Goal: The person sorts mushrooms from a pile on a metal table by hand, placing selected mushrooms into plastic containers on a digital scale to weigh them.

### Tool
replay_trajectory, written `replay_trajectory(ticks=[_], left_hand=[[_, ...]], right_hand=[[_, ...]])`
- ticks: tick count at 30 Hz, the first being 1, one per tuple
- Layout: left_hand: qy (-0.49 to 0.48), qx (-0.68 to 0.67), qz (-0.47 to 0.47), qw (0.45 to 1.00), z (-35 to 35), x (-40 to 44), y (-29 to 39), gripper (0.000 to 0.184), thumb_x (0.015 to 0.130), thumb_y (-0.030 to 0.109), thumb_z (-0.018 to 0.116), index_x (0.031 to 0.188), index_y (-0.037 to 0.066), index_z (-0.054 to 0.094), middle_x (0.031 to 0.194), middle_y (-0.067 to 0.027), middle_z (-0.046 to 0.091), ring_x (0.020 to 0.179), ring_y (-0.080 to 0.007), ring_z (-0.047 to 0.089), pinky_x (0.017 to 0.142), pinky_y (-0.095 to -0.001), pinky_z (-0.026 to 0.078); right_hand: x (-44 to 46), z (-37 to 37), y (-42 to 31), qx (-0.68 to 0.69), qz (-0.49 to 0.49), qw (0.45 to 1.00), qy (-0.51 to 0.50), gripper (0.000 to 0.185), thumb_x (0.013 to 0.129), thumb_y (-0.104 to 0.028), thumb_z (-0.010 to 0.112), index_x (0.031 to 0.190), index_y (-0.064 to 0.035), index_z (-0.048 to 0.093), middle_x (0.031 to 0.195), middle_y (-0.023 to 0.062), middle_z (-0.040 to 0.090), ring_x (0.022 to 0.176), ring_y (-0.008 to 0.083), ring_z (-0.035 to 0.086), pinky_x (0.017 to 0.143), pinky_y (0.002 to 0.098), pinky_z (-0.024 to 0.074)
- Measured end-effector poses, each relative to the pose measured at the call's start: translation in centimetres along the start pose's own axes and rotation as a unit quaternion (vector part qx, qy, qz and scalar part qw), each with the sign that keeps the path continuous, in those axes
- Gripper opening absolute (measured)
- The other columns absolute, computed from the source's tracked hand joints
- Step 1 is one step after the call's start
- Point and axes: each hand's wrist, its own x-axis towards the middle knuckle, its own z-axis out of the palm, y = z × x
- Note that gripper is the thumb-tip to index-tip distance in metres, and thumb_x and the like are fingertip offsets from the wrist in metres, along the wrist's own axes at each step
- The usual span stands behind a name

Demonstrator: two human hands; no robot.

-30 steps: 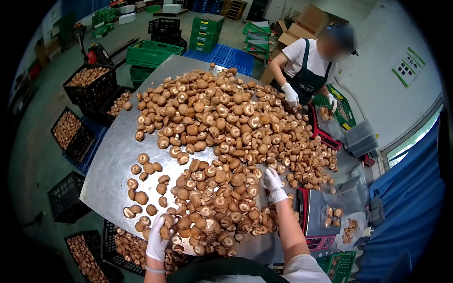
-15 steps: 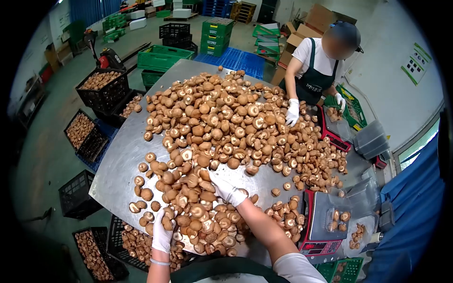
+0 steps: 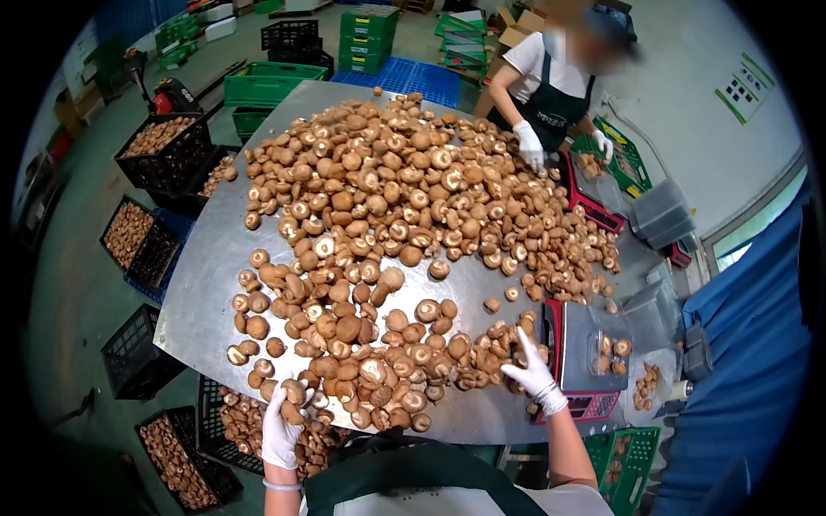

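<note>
Brown mushrooms (image 3: pixel 370 181) lie heaped across a metal table (image 3: pixel 202 284), with a looser pile (image 3: pixel 370 370) along the near edge. My left hand (image 3: pixel 280 430), in a white glove, is closed around mushrooms (image 3: pixel 293 394) at the near left edge. Spread fingers show on my gloved right hand (image 3: pixel 532 375), which is at the right end of the near pile, beside a red scale (image 3: pixel 581 406). On that scale sits a clear tray with a few mushrooms (image 3: pixel 613 346).
Across the table a co-worker's gloved hand (image 3: pixel 529 146) touches the heap, near a second scale (image 3: pixel 594 209). Clear containers (image 3: pixel 661 213) stand at the right. Black crates of mushrooms (image 3: pixel 176 456) are on the floor at left; a green crate (image 3: pixel 626 464) is below right.
My right hand has moved from the middle of the pile rightward to the scale, its fingers now spread. My left hand still holds mushrooms. The co-worker's hand has shifted on the heap.
</note>
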Motion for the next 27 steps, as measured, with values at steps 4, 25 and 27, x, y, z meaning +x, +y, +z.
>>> replay_trajectory(ticks=[4,25,27], left_hand=[[-0.018,0.049,-0.056,0.997,0.6,0.1,-1.4,0.040,0.094,0.033,0.052,0.128,0.011,0.049,0.107,-0.0114,0.061,0.085,-0.0219,0.063,0.060,-0.0260,0.048],[0.046,0.160,0.051,0.985,2.1,-1.9,-3.5,0.039,0.096,0.022,0.045,0.130,0.003,0.047,0.115,-0.0116,0.057,0.100,-0.0234,0.059,0.087,-0.0356,0.051],[0.063,0.162,0.116,0.978,1.2,-2.6,-3.3,0.039,0.096,0.020,0.048,0.130,0.002,0.047,0.122,-0.0114,0.055,0.106,-0.0233,0.058,0.088,-0.0370,0.051]], right_hand=[[-2.8,6.1,-2.4,-0.132,0.003,0.991,-0.033,0.103,0.065,-0.044,0.080,0.145,-0.0068,0.028,0.146,0.0268,0.027,0.135,0.0449,0.025,0.111,0.0483,0.0239],[5.5,20.7,-12.3,0.035,-0.279,0.945,-0.169,0.102,0.066,-0.047,0.079,0.147,-0.0148,0.026,0.151,0.0264,0.011,0.136,0.0453,0.024,0.110,0.0450,0.0282],[5.1,16.2,-11.9,-0.010,-0.259,0.948,-0.183,0.097,0.066,-0.047,0.079,0.145,-0.0136,0.032,0.148,0.0260,0.022,0.136,0.0407,0.026,0.109,0.0429,0.0298]])
